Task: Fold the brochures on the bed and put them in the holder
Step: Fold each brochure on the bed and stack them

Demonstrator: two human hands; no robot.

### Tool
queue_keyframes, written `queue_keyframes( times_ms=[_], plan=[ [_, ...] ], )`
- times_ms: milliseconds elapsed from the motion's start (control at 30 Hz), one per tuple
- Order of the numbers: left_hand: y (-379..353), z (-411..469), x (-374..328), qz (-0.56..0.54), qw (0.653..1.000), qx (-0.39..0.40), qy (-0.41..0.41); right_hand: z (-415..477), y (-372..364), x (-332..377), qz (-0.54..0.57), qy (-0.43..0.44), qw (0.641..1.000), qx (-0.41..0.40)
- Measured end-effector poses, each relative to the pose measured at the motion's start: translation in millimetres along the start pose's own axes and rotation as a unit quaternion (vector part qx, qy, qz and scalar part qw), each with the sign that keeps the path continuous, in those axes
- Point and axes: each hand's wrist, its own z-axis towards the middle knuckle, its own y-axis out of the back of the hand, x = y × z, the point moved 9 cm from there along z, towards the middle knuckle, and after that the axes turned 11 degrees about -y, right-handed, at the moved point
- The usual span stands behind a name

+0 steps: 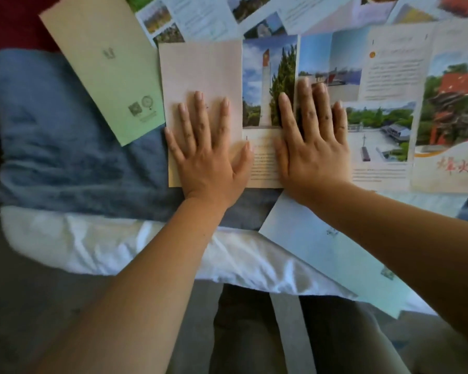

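Observation:
A long photo brochure lies unfolded across the bed, its left panel folded over so a plain cream back faces up. My left hand lies flat on that cream flap, fingers spread. My right hand presses flat beside it on the panel with the tall monument photo, fingers spread. Neither hand grips anything. No holder is in view.
A folded cream-and-green brochure lies tilted at the left on the blue blanket. A pale blue brochure hangs over the white sheet at the bed's front edge. More open brochures cover the far side.

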Motion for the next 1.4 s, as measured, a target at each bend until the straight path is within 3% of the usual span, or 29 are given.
queue_keyframes(
  times_ms=[200, 400, 533, 833, 1233, 1333, 1400],
  plan=[
    [-0.8, -7.8, 19.1, -0.035, 0.999, -0.014, 0.003, -0.5, -0.8, 11.2, -0.019, 0.027, 0.999, 0.018],
    [-2.4, -7.8, 20.2, -0.056, 0.998, -0.001, 0.004, 9.7, 16.6, -37.1, -0.063, 0.101, 0.993, 0.014],
    [-1.7, -5.4, 19.4, -0.074, 0.997, -0.007, 0.006, 12.2, 22.1, -74.8, -0.084, 0.093, 0.992, 0.002],
    [9.9, 2.6, 5.5, -0.149, 0.989, -0.016, 0.022, 13.3, 19.2, -82.4, -0.068, 0.089, 0.994, -0.014],
    [30.6, 4.4, -16.4, -0.367, 0.929, -0.013, 0.046, 13.7, 18.5, -72.2, -0.045, 0.086, 0.995, 0.009],
    [31.6, 5.8, -23.3, -0.422, 0.905, -0.01, 0.051, 11.7, 23.1, -68.3, -0.022, 0.063, 0.997, 0.03],
    [31.8, 4.8, -22.5, -0.412, 0.91, -0.006, 0.052, 8.8, 25.8, -57.6, 0.008, 0.034, 0.999, 0.038]
  ],
)
